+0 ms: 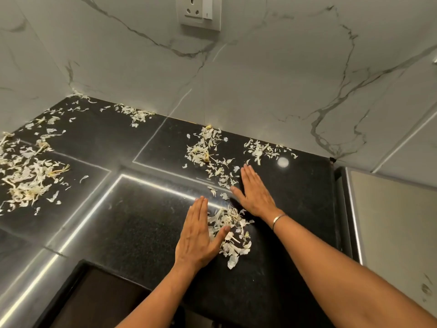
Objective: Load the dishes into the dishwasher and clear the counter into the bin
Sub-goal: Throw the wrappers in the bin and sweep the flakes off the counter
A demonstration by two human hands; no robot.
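Two bare hands are laid flat on the polished black speckled stone counter (142,223), and nothing is grasped by either. The fingers are straight and close together, the palms down, and both thumbs are spread inward.

Between them a small heap of pale, papery vegetable peelings (233,230) is enclosed. It lies immediately right of the left hand (199,235), whose thumb is touching its edge, and to the near left of the right hand (254,192), beside that hand's heel and the thin metal bangle (279,220) worn on the wrist. The heap's long axis runs from far to near, roughly parallel to the left hand's thumb side. The left hand is judged the nearer of the two; the right hand is placed further out, its fingertips pointed toward the white veined marble wall (260,79).

More loose peelings (205,150) are strewn just beyond the right fingertips. A further patch (260,149) is seen against the wall, and a much larger spread (28,176) is well apart at the counter's left.

Gathering is taken to be the step in hand. The coming move is judged to call for the two palms to be brought together across the heap's short axis. No bin and no dishes are shown, so most of the task is reckoned undone.
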